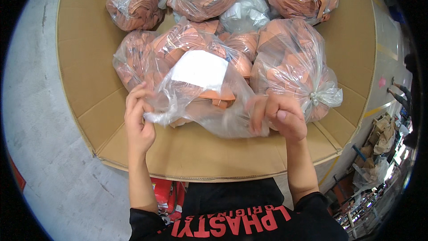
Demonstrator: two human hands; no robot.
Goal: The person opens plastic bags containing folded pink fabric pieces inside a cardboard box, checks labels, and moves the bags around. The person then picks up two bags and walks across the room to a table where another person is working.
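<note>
Left hand: your grip pinches front bag's edge
Right hand: your grip curled, blurred; can't tell hold
Knotted: right-side bag
Remaining: front bag, apparently untied

A grey floor bears yellow lines along the right.

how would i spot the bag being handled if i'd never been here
Find the big cardboard box. Near its closest edge, between the left hand and right hand, lies a clear bag of orange-brown pieces. Unlike the knotted bag on its right, it shows a large white sheet.
</note>
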